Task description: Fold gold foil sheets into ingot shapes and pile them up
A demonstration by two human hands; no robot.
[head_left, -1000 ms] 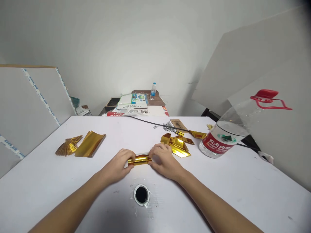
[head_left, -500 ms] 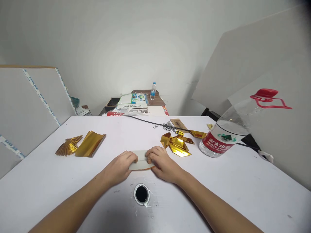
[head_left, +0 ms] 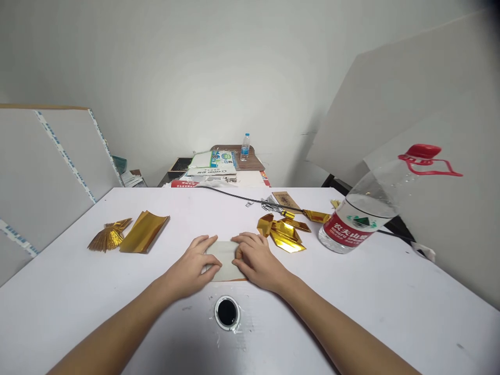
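Observation:
A small pale grey sheet of paper [head_left: 225,256] lies on the white table in front of me, with a strip of gold-brown showing along its near edge. My left hand [head_left: 197,263] rests over its left side, fingers apart, thumb and forefinger tips on the paper. On the opposite side, my right hand [head_left: 255,259] touches the paper with its thumb. Its forefinger is bent and the other fingers reach along the far edge. Just nearer to me sits a round white-rimmed dish with a black centre [head_left: 227,313].
Left are a pleated gold paper fan shape [head_left: 106,237] and a stack of gold sheets [head_left: 144,232]. Folded gold pieces [head_left: 287,234], a yellow-handled tool [head_left: 287,213] and a black cable [head_left: 234,196] lie beyond my right hand. A large water bottle [head_left: 353,224] stands right.
Both hands have loosened from curled grips at the paper's near edge. The left fingers have spread, and the paper now lies flatter with its near edge closer to me.

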